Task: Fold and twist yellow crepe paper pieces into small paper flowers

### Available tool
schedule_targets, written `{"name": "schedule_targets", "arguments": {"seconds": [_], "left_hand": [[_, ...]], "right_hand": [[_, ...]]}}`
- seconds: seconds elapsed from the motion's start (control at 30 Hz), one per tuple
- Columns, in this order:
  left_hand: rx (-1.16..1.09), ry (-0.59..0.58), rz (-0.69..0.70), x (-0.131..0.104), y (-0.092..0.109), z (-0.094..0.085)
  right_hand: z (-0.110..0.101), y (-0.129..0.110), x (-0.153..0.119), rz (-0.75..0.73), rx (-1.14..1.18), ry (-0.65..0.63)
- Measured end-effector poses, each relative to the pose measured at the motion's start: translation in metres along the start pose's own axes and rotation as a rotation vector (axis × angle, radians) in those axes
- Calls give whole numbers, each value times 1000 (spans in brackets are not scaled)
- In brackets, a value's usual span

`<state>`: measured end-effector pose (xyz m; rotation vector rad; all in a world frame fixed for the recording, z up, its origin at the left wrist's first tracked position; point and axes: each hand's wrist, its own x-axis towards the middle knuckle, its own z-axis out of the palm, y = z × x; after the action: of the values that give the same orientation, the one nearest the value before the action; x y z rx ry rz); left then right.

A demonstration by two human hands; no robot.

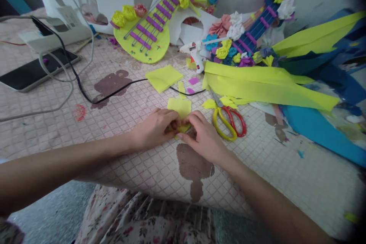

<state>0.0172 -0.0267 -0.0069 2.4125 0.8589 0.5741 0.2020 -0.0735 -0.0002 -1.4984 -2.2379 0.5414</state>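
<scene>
A small piece of yellow crepe paper (179,106) lies on the cloth-covered table, its near edge pinched by both hands. My left hand (157,126) is closed on the left of that edge, fingertips curled in. From the right, my right hand (203,133) grips the same edge between thumb and fingers. The hands nearly touch, and the paper between the fingertips is partly hidden. Just right of my right hand lie scissors (227,122) with one yellow and one red handle. Beyond the paper rests another yellow paper piece (164,77).
A white glue gun (196,55) stands behind, its black cord (114,94) crossing the table. Long yellow crepe strips (265,82) and blue paper (320,129) lie right. Paper-flower guitars (148,42) lean at the back. A phone (37,70) and power strip (57,32) are left.
</scene>
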Motion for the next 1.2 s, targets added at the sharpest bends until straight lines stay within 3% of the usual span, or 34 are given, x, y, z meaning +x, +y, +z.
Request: {"name": "schedule_targets", "arguments": {"seconds": [0.47, 0.97, 1.2], "left_hand": [[-26, -26, -4, -1, -1, -1], [-186, -24, -16, 0, -2, -9], [-143, -35, -7, 2, -1, -8]], "right_hand": [[2, 16, -1, 3, 51, 188], [-1, 10, 0, 33, 32, 115], [3, 4, 1, 56, -18, 92]]}}
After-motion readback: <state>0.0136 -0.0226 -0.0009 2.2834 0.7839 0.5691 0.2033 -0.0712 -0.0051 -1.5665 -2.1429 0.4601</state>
